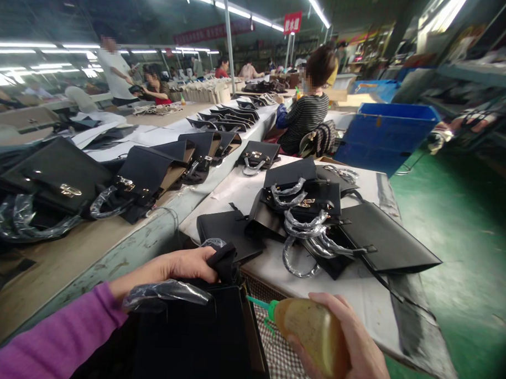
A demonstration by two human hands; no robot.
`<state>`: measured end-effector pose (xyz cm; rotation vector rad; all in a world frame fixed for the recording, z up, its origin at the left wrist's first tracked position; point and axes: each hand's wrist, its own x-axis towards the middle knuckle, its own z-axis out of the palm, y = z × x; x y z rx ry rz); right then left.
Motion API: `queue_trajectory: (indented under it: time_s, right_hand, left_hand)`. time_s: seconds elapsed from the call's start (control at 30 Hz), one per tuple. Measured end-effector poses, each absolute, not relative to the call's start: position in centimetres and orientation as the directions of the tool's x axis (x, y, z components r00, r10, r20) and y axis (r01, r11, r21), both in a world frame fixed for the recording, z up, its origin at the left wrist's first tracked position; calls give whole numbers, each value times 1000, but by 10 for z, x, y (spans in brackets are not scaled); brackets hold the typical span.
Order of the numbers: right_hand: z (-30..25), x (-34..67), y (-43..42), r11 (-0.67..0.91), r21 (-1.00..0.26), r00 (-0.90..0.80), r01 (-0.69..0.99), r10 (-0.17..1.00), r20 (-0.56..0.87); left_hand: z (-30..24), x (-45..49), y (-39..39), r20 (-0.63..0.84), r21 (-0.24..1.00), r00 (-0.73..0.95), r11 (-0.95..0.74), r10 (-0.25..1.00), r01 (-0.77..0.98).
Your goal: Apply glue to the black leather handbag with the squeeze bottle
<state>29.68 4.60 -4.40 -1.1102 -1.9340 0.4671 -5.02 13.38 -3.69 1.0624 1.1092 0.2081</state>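
My left hand, in a purple sleeve, is closed on the top edge and black strap of a black handbag that stands upright right below me. The bag's handle is wrapped in clear plastic and lies across my wrist. My right hand grips a yellowish squeeze bottle with a green nozzle that points left at the bag's upper right corner, close to it.
A pile of black handbags with plastic-wrapped handles lies on the white table ahead. More bags line the long conveyor bench on the left. A person in a striped top sits ahead; blue crates and green floor are on the right.
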Motion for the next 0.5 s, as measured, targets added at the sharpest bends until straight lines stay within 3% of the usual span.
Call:
queue_trajectory:
  time_s: [0.5]
  right_hand:
    - [-45,298,47,576,-633,-373,517,817,439]
  left_hand:
    - [-30,-48,132,-643,765,455,529,616,367]
